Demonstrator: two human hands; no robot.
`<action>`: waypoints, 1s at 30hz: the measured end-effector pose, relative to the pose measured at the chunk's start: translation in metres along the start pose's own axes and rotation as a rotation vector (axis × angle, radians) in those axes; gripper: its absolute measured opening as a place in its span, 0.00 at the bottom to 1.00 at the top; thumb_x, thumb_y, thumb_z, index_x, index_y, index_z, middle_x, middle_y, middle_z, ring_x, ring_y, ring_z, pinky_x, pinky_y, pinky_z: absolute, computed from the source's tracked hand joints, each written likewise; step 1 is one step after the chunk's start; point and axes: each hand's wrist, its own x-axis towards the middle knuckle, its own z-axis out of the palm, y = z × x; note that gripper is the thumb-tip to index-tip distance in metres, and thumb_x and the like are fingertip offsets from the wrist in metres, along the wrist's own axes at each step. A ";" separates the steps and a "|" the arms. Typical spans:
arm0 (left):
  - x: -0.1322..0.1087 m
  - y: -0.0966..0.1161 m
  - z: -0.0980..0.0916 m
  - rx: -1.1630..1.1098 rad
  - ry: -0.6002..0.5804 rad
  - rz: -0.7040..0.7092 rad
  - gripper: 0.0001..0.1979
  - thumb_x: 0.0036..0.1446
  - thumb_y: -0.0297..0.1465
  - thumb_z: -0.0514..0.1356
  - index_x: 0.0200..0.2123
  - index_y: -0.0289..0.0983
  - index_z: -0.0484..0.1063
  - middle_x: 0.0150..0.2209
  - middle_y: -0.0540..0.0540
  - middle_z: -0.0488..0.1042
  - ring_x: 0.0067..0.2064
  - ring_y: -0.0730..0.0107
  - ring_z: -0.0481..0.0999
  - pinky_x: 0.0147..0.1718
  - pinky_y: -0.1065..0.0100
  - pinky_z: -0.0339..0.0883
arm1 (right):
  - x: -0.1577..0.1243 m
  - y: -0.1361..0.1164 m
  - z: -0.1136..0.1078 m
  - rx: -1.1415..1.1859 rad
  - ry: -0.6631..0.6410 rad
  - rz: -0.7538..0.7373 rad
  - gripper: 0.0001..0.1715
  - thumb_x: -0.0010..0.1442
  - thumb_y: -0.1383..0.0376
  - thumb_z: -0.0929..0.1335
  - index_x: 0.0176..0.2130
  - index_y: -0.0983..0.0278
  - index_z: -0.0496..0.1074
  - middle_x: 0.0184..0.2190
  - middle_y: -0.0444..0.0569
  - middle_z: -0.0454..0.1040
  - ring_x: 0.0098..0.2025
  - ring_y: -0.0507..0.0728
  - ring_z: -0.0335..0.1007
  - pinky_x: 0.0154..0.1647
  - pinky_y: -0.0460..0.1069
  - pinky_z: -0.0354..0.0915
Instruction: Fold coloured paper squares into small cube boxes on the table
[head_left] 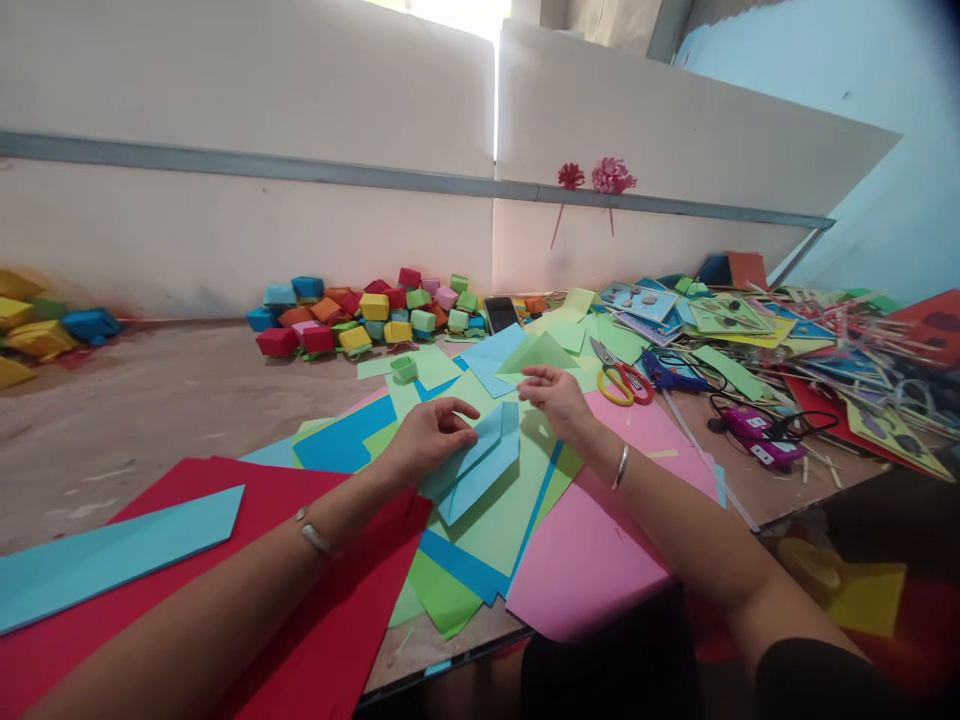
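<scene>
My left hand [435, 438] grips a folded sheet of light blue paper [487, 462] by its left side, thumb on top and index finger raised. The paper has visible creases and is partly hidden by the hand. Just right of its upper corner, my right hand [551, 395] hovers with loosely bent fingers apart and nothing visible in them. Beneath both hands lie pale green sheets [510, 555] over blue and green ones. A folded green paper [544, 352] stands behind my right hand.
Pink sheets [585, 560] lie right, red sheets [315, 600] left with a light blue strip [135, 550]. Scissors [622, 380], a blue glue gun [671, 372] and a purple power strip [757, 430] are at right. Folded paper boxes [375, 307] line the white wall beside a phone [500, 314].
</scene>
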 end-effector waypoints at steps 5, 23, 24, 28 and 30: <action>0.005 -0.007 -0.002 -0.215 0.099 -0.007 0.29 0.33 0.44 0.74 0.38 0.35 0.76 0.26 0.49 0.77 0.29 0.68 0.74 0.30 0.69 0.64 | 0.008 -0.009 -0.011 -0.107 -0.107 -0.016 0.22 0.35 0.65 0.78 0.34 0.66 0.75 0.26 0.43 0.76 0.29 0.49 0.71 0.31 0.45 0.61; 0.001 -0.010 0.006 -0.096 0.144 0.088 0.23 0.42 0.43 0.68 0.40 0.35 0.76 0.29 0.47 0.76 0.33 0.64 0.75 0.32 0.66 0.66 | -0.017 0.002 0.011 -0.155 -0.566 0.153 0.18 0.41 0.65 0.77 0.35 0.66 0.78 0.30 0.47 0.79 0.33 0.52 0.74 0.30 0.43 0.66; 0.000 -0.010 0.007 -0.056 0.147 0.108 0.22 0.44 0.43 0.67 0.40 0.36 0.76 0.29 0.47 0.77 0.33 0.63 0.75 0.33 0.65 0.66 | -0.017 0.003 0.012 -0.156 -0.567 0.153 0.18 0.41 0.65 0.77 0.35 0.66 0.78 0.30 0.47 0.79 0.33 0.52 0.74 0.30 0.44 0.66; -0.004 -0.006 0.010 0.102 0.093 0.188 0.21 0.50 0.43 0.62 0.44 0.37 0.76 0.36 0.44 0.79 0.38 0.59 0.77 0.39 0.62 0.69 | -0.017 0.006 0.011 -0.180 -0.553 0.144 0.16 0.41 0.63 0.77 0.33 0.67 0.78 0.27 0.46 0.79 0.30 0.52 0.72 0.29 0.44 0.65; -0.005 -0.006 0.011 0.163 0.055 0.199 0.24 0.49 0.43 0.63 0.47 0.37 0.75 0.42 0.42 0.80 0.43 0.56 0.77 0.42 0.60 0.70 | -0.017 0.005 0.011 -0.193 -0.532 0.138 0.16 0.41 0.63 0.78 0.31 0.67 0.78 0.26 0.46 0.78 0.29 0.51 0.71 0.29 0.45 0.65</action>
